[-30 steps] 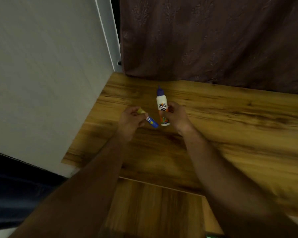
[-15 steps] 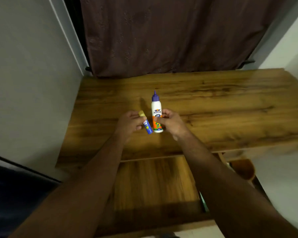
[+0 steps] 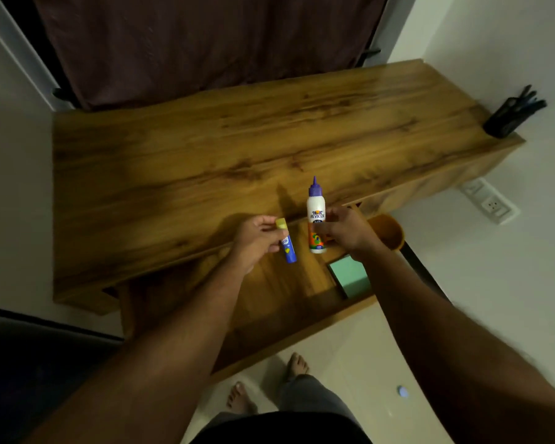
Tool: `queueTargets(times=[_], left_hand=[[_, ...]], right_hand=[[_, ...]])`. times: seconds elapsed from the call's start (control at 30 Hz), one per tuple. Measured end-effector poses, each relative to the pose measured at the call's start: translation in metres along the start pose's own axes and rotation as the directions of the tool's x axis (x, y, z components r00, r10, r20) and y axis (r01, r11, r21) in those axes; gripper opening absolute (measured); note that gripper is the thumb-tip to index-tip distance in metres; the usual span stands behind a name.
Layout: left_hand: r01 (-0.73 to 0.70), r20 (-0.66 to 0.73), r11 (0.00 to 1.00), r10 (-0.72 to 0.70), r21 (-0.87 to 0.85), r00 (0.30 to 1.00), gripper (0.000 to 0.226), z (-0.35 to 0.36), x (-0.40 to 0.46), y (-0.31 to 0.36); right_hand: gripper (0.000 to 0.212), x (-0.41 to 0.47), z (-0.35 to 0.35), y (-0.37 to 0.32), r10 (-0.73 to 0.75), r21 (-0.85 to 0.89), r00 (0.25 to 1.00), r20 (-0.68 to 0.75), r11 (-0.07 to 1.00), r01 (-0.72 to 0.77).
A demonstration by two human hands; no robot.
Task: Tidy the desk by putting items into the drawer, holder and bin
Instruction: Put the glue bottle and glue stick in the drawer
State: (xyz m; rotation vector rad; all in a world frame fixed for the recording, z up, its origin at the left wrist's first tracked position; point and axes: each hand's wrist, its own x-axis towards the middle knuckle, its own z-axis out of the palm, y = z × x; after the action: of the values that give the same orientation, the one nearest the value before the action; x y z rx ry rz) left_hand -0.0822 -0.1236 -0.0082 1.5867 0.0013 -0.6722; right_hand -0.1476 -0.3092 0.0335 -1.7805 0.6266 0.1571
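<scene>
Carrying both glues over the open drawer [image 3: 269, 302]: left hand [image 3: 257, 241] pinches the glue stick [image 3: 286, 243] near its yellow cap, right hand [image 3: 346, 230] grips the glue bottle [image 3: 316, 216] upright. Just below the right grip, a green notepad [image 3: 350, 278] lies in the drawer. Next, probably: lower both and let go beside it. Beyond the grips, desk [image 3: 205, 149]; orange bin [image 3: 386, 230] right; pen holder [image 3: 507, 118] far right.

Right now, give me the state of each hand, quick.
Left hand: closed on the blue glue stick, pinching it near its yellow cap.
Right hand: closed on the white Fevicol glue bottle, held upright.
</scene>
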Motion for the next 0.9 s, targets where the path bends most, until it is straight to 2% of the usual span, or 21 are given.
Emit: queueTargets(times=[0.13, 0.27, 0.4, 0.53, 0.77, 0.9], left_hand=[[0.046, 0.024, 0.997, -0.048, 0.056, 0.999, 0.037, 0.013, 0.000, -0.028], [0.112, -0.015, 0.988, -0.111, 0.102, 0.994, 0.038, 0.030, 0.004, -0.059], [0.193, -0.118, 0.970, -0.176, 0.149, 0.977, 0.042, 0.048, 0.012, -0.095], [0.267, -0.183, 0.933, -0.227, 0.241, 0.957, 0.043, 0.062, 0.025, -0.133], [0.305, -0.198, 0.915, -0.258, 0.263, 0.946, 0.049, 0.080, 0.047, -0.187], [0.266, -0.219, 0.890, -0.195, 0.370, 0.956, 0.042, 0.088, 0.029, -0.157]], right_hand=[[0.026, -0.006, -0.007, 0.027, 0.087, -0.140, 0.996, -0.013, 0.986, -0.088], [0.042, 0.004, -0.004, 0.065, 0.152, -0.325, 0.988, -0.037, 0.933, -0.156], [0.043, 0.011, 0.002, 0.093, 0.176, -0.592, 0.981, -0.084, 0.783, -0.191], [0.046, 0.018, 0.007, 0.110, 0.179, -0.739, 0.982, -0.057, 0.654, -0.162], [0.040, 0.030, 0.017, 0.118, 0.153, -0.828, 0.986, -0.066, 0.543, -0.140], [0.035, 0.031, 0.023, 0.122, 0.131, -0.863, 0.989, -0.063, 0.491, -0.120]])
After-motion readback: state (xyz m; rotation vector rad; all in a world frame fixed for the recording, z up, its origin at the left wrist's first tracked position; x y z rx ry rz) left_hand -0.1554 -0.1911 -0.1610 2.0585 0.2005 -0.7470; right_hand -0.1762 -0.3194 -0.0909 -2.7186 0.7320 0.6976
